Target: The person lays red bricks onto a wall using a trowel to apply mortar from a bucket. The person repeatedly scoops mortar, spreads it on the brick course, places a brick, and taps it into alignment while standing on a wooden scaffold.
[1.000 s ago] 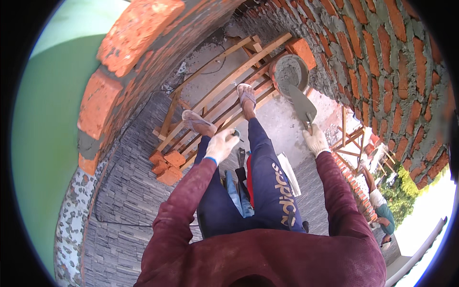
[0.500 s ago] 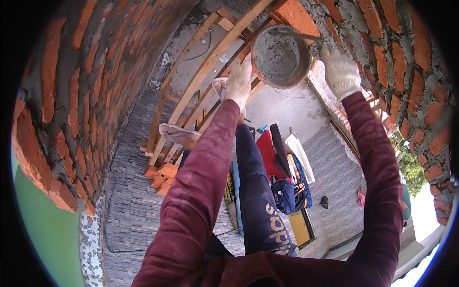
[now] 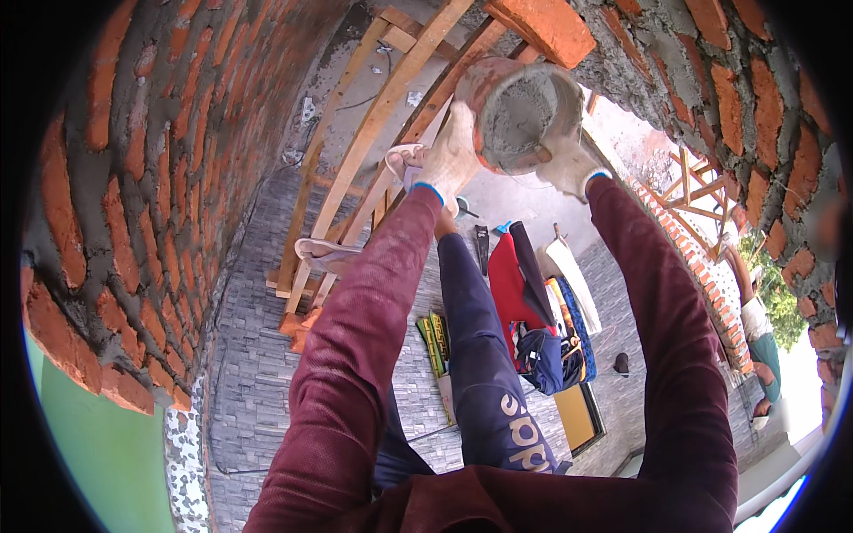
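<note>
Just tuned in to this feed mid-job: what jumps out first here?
A round bucket of grey mortar, held up at the top centre by both gloved hands: the left hand on its side, the right hand under its rim. Curving red brick walls with wet mortar joints close in on both sides. Far below, past the wooden scaffold and the person's sandalled feet, lies a grey paved floor with bags and tools.

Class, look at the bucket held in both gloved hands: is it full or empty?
Full: the bucket shows grey mortar nearly up to its rim, gripped by the left hand and right hand.
</note>
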The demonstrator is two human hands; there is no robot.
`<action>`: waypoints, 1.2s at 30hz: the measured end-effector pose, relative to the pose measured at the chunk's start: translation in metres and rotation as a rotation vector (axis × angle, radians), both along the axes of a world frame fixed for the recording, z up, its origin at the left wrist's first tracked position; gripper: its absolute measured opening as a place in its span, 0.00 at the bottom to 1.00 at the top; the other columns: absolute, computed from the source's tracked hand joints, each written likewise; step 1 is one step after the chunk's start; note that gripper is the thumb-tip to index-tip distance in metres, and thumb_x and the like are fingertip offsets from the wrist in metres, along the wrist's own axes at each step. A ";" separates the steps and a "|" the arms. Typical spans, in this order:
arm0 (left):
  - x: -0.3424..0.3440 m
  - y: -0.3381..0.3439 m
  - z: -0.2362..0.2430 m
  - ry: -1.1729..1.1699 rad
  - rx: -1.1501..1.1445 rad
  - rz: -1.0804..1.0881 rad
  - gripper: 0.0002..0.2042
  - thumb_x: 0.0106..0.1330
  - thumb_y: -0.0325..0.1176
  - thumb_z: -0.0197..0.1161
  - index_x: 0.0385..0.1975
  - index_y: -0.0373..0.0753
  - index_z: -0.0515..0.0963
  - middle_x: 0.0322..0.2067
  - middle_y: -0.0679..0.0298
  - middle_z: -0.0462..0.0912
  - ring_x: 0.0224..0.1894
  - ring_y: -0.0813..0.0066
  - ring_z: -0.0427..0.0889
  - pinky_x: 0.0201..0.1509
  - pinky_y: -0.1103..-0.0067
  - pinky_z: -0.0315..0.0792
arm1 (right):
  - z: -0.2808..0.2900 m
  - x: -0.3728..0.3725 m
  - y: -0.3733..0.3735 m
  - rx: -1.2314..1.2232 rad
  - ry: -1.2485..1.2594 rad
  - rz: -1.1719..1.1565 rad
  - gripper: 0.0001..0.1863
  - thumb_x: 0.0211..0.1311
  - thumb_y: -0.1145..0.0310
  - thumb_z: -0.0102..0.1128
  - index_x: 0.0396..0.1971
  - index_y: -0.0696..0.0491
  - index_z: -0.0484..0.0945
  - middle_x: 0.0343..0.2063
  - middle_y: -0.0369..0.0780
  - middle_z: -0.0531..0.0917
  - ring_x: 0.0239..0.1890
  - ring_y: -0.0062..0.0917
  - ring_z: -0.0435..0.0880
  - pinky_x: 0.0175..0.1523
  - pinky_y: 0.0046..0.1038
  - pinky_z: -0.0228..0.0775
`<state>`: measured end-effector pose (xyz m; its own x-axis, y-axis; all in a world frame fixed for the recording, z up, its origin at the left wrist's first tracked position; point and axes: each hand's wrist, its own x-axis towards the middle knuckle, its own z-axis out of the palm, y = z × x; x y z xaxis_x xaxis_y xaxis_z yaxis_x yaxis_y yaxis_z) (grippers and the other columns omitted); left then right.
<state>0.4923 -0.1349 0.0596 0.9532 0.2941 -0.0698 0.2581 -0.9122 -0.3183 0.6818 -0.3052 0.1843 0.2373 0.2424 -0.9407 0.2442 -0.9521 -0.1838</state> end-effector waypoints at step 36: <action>-0.077 0.132 0.092 -0.208 -2.033 1.384 0.48 0.75 0.77 0.40 0.70 0.33 0.70 0.60 0.55 0.81 0.61 0.61 0.82 0.66 0.67 0.77 | 0.072 -0.093 -0.007 0.182 0.390 -0.808 0.14 0.56 0.79 0.66 0.43 0.58 0.77 0.20 0.32 0.76 0.12 0.18 0.73 0.18 0.23 0.63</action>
